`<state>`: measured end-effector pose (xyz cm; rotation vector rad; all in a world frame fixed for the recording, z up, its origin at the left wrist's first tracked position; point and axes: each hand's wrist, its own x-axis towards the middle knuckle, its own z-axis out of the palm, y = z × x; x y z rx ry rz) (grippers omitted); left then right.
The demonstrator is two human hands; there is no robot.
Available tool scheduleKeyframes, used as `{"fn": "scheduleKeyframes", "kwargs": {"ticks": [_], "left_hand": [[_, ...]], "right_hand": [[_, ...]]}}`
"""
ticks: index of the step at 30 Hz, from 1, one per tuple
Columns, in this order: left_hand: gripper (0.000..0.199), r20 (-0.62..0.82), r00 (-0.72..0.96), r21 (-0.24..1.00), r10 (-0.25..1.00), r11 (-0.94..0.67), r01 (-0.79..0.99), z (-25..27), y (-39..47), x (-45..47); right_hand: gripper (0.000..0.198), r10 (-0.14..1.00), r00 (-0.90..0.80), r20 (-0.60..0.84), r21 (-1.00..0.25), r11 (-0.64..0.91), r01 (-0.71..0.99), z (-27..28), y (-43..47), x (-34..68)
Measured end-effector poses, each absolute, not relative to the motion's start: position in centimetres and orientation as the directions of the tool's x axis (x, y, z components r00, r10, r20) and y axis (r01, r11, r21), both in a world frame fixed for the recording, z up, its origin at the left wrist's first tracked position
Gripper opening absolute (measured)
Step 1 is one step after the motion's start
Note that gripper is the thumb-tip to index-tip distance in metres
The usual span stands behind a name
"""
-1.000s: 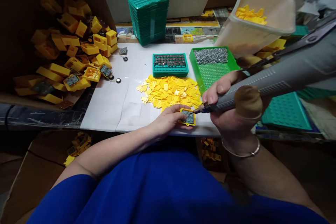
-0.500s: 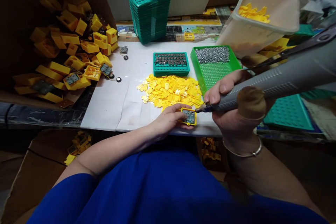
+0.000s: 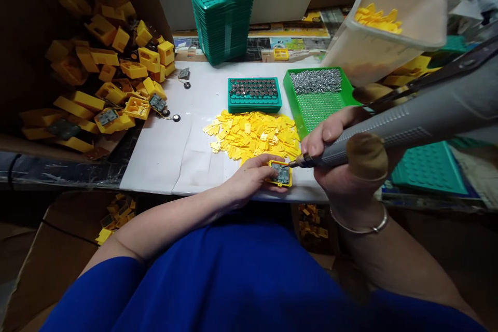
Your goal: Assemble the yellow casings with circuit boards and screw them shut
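Note:
My left hand (image 3: 254, 179) grips a small yellow plastic case (image 3: 288, 182) at the table's front edge, thumb on top. A dark grey circuit board (image 3: 280, 173) lies inside the case. My right hand (image 3: 338, 166) is wrapped round a grey electric screwdriver (image 3: 373, 132), with finger covers on some fingers. Its bit points left and down and meets the board; whether a screw sits under the tip is too small to tell. Just beyond the case spreads a pile of flat yellow plastic pieces (image 3: 254, 135).
A green tray of screws (image 3: 315, 81) stands behind my right hand. Near it are a teal tray of round cells (image 3: 254, 94) and a tall teal tray stack (image 3: 221, 23). Yellow cases (image 3: 112, 62) fill a carton at left. A translucent bin (image 3: 389, 52) leans at right.
Both hands hold almost the same pose, with the screwdriver bit still on the board. The view has shifted very slightly.

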<state>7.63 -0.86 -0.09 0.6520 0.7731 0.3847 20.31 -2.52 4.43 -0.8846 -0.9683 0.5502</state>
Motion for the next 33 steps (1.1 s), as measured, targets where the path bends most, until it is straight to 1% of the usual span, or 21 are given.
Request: {"fn": "scheduleKeyframes", "kwargs": {"ticks": [4,8,12,18,20,24,27,30,33], "left_hand": [[0.028,-0.519,0.66,0.673,0.543,0.736,-0.076,-0.11,-0.82,7.73],[0.029,-0.504,0.67,0.676,0.545,0.732,-0.087,-0.25,-0.81,7.68],[0.03,-0.497,0.672,0.68,0.549,0.728,-0.092,-0.26,-0.79,7.55],[0.028,-0.516,0.655,0.673,0.552,0.734,-0.089,-0.06,-0.73,7.5],[0.028,-0.52,0.652,0.672,0.552,0.736,-0.088,-0.04,-0.7,7.51],[0.029,-0.517,0.657,0.673,0.548,0.735,-0.083,-0.1,-0.67,7.49],[0.028,-0.506,0.663,0.681,0.552,0.727,-0.086,-0.15,-0.71,7.47],[0.028,-0.506,0.662,0.684,0.553,0.725,-0.083,-0.09,-0.78,7.46],[0.029,-0.515,0.656,0.681,0.551,0.728,-0.078,0.07,-0.8,7.5]], "right_hand": [[0.039,0.77,0.434,0.468,-0.839,0.541,-0.056,4.23,-2.7,20.4],[0.038,0.77,0.383,0.51,-0.83,0.558,-0.016,4.17,-2.57,20.67],[0.033,0.746,0.409,0.526,-0.82,0.573,0.011,4.18,-2.46,20.79],[0.037,0.69,0.524,0.499,-0.815,0.579,0.015,4.64,-2.53,20.71],[0.038,0.688,0.542,0.483,-0.822,0.569,0.011,4.84,-2.52,20.78],[0.041,0.74,0.487,0.465,-0.846,0.533,-0.003,4.91,-2.39,20.96],[0.044,0.755,0.434,0.491,-0.841,0.542,0.009,4.67,-2.28,20.94],[0.04,0.75,0.443,0.492,-0.829,0.558,-0.023,4.46,-2.29,20.7],[0.038,0.731,0.498,0.466,-0.824,0.563,-0.055,4.48,-2.37,20.35]]}}
